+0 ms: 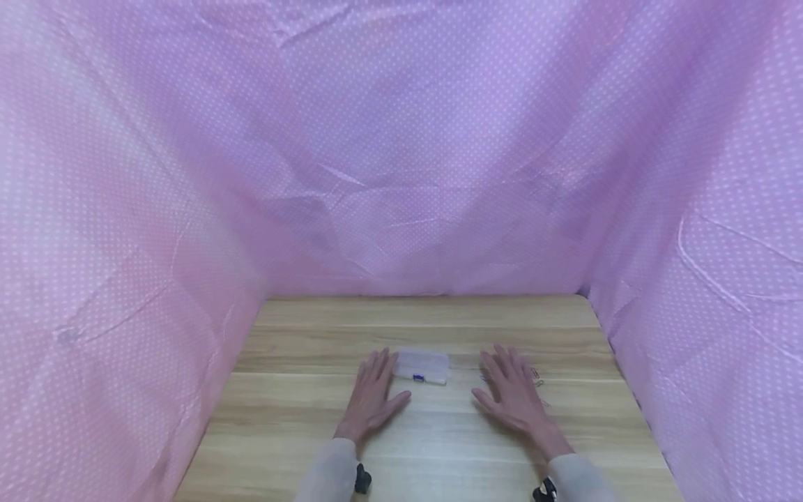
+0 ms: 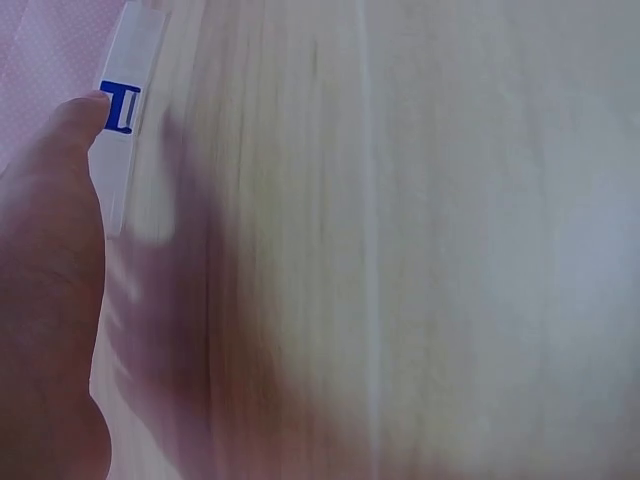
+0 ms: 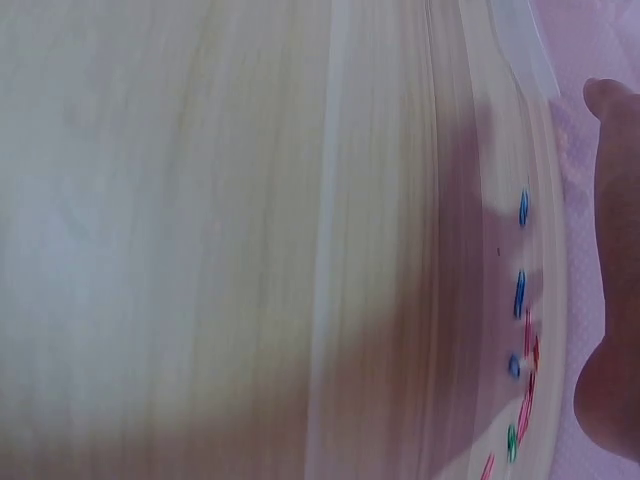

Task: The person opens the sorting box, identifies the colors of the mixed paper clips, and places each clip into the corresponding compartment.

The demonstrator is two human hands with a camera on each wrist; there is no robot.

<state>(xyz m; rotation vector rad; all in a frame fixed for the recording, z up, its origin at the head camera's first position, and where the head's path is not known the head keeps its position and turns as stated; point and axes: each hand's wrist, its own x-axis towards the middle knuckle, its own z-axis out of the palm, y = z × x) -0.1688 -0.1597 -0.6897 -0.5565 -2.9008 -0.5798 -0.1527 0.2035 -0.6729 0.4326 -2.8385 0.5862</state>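
Note:
Between the two hands lies a flat clear plastic case point(image 1: 422, 364) with a blue latch point(image 2: 121, 107) on its near side. My left hand point(image 1: 373, 396) is spread just left of the case, thumb pointing right and fingers straight. Over to the right, my right hand point(image 1: 511, 390) is spread the same way, above several coloured paper clips point(image 1: 536, 376). In the right wrist view blue, red, pink and green clips point(image 3: 520, 292) lie scattered on the wood below that hand. Neither hand holds anything.
The wood-grain table point(image 1: 301, 335) has a pink dotted cloth point(image 1: 426, 237) hanging behind it and along both sides. A dark wrist device point(image 1: 362, 479) sits on the left sleeve, another point(image 1: 544, 489) on the right.

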